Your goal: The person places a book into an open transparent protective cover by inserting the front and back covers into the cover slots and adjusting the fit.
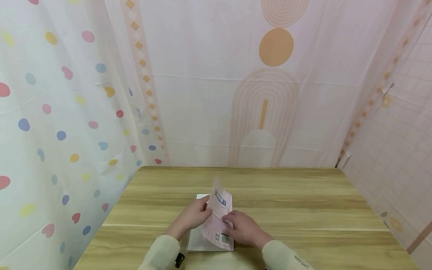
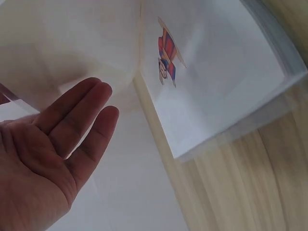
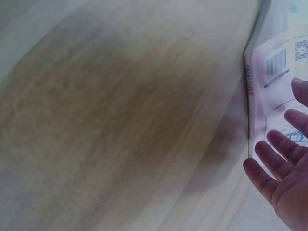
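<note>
A thin book (image 1: 218, 221) with a pink back cover, a barcode and small printing lies partly opened on the table. Its pink cover stands raised at an angle over a white surface (image 1: 199, 240). My left hand (image 1: 193, 215) pinches the cover's left edge, thumb in front; in the left wrist view the other fingers stretch out loosely behind it. That view also shows a white page (image 2: 207, 86) with a small red and blue cartoon figure. My right hand (image 1: 244, 228) touches the cover on its right side, fingers spread and nearly straight in the right wrist view.
The wooden table (image 1: 303, 202) reaches back to a patterned curtain (image 1: 202, 112). Dotted cloth (image 1: 67, 150) hangs on the left, and grid-patterned cloth (image 1: 398, 150) on the right. A small black object (image 1: 179, 259) shows at the left cuff.
</note>
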Tool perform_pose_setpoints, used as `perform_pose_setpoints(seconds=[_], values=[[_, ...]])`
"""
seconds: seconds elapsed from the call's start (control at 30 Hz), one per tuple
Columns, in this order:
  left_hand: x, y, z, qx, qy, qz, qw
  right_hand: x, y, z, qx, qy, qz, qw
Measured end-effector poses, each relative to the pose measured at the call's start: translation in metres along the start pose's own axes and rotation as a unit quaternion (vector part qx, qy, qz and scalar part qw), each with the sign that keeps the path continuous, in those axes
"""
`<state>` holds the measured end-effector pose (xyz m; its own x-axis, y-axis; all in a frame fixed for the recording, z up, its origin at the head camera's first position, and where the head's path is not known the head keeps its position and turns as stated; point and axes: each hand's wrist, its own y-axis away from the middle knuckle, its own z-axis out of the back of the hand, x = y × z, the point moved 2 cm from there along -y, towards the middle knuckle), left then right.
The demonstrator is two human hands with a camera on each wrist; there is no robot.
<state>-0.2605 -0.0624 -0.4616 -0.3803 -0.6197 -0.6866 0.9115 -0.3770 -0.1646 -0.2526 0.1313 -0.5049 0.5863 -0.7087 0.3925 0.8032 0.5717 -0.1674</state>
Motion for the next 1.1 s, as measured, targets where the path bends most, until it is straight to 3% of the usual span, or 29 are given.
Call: perform_pose_setpoints(seconds=[0.2, 0.43, 0.83, 1.1], values=[[0.006, 0.003, 0.004, -0.021, 0.033, 0.023, 0.9990, 0.001, 0.002, -0.001, 0.019, 0.035, -0.030, 0.9987], [0.014, 0.005, 0.004, -0.055, -0.008, 0.032, 0.9979, 0.001, 0.003, -0.002, 0.019, 0.053, -0.032, 0.9979], [0.028, 0.006, 0.000, -0.021, -0.079, 0.065, 0.9945, 0.001, 0.004, -0.006, 0.030, 0.083, -0.023, 0.9958], [0.035, 0.006, -0.003, -0.012, -0.112, 0.078, 0.9906, 0.000, 0.005, -0.011, 0.050, 0.081, -0.041, 0.9947]])
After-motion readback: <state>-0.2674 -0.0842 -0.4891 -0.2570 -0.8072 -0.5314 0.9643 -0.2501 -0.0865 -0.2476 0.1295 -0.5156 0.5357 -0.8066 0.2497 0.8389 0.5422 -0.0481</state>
